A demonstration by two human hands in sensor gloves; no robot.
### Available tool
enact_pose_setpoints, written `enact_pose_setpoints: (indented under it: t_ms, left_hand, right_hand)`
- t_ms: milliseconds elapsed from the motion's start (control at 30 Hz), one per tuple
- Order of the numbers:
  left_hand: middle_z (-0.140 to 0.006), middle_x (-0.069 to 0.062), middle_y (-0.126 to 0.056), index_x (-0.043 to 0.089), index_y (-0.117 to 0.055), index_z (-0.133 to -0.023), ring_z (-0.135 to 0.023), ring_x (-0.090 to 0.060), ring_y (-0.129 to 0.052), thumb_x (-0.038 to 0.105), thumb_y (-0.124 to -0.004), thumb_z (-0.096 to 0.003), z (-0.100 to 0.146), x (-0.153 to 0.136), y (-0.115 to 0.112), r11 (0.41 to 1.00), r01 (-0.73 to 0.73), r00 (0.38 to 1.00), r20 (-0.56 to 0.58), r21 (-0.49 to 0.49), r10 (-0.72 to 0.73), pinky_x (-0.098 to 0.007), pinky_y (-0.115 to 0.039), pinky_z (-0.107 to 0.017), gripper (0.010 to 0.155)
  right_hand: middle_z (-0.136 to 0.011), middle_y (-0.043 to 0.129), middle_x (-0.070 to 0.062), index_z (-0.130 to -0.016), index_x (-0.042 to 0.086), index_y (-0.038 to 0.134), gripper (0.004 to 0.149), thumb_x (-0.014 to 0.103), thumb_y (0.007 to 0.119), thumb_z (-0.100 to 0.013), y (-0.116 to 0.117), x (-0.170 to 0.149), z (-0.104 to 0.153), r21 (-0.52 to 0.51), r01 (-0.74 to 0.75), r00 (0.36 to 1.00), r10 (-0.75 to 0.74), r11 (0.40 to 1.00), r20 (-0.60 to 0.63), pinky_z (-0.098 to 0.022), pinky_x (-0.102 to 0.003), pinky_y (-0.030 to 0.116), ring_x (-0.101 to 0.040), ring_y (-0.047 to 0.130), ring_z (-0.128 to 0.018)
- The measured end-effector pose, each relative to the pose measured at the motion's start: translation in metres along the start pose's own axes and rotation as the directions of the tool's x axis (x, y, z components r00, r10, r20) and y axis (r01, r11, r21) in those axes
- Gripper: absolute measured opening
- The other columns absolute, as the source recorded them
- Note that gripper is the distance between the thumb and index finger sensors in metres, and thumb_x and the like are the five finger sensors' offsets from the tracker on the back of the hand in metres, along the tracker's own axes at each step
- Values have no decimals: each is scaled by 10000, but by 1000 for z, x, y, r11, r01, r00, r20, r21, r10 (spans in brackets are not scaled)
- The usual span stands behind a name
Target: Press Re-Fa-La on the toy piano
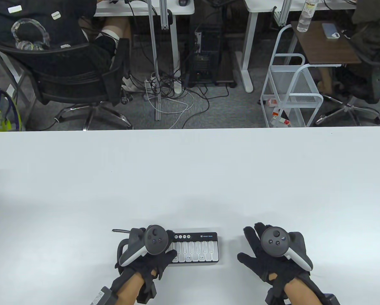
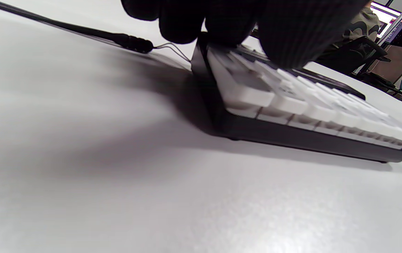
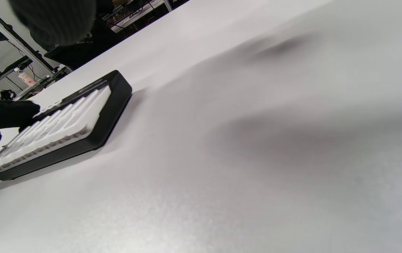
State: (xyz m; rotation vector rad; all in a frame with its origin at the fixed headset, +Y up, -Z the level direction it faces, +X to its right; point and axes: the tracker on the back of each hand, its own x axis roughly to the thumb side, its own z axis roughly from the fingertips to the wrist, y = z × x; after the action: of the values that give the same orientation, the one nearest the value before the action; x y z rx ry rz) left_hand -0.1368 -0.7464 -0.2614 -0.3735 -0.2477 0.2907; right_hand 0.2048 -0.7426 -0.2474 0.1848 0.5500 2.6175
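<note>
Left hand point(image 1: 145, 254) fingers hiding toy piano point(image 1: 197, 249) left keys, contact unclear, right hand point(image 1: 274, 251) spread flat

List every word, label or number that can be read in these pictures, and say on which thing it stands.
"Fa": on a white key of the toy piano.
"La": on another white key, further right.
Print on the piano's black top strip: too small to read.
Label on the water bottle and white tags on the black bag: too blurred to read.

Small black toy piano point(image 1: 196, 247) with white keys lies flat near the table's front edge.
</note>
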Motion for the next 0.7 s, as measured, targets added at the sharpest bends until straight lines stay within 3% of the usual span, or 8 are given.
enact_pose_setpoints:
  t_ms: [700]
  left_hand:
    - [-1142,-82,-496,251,-537,-1052,-1084,-400,-445,541,-731,-479,0,-1,0,1000,9,1000,-5,-7,-10,-576,-312,-751,671]
  right_hand:
    - [-1116,104,-132,-1050,235,290,824,577,694,-420,0,0,0,5,-1,1000,1,1000,-16,-693,-683,171,-489,78,-1027]
